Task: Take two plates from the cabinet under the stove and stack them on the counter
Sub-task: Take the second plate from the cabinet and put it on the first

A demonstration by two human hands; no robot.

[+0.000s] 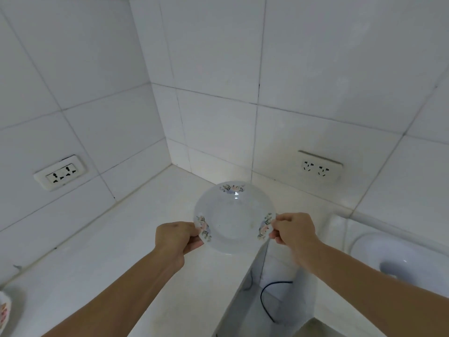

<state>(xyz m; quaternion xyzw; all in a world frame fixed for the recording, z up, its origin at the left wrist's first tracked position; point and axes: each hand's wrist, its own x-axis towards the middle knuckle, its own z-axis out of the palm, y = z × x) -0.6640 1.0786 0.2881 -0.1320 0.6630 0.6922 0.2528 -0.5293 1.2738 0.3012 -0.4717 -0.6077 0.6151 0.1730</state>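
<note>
Plate point(233, 217), white with floral rim, held above tabletop point(136, 239) corner, pinched at opposite edges by left hand point(176, 239) and right hand point(294, 229). Thin edge grip; risks slipping, chipping on landing.

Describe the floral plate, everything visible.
The plate is round, white and glossy, probably glass or ceramic, with three flower clusters around its rim. It is held above the white counter in the tiled corner, tilted toward the camera. The left hand and right hand pinch opposite rim edges.
</note>
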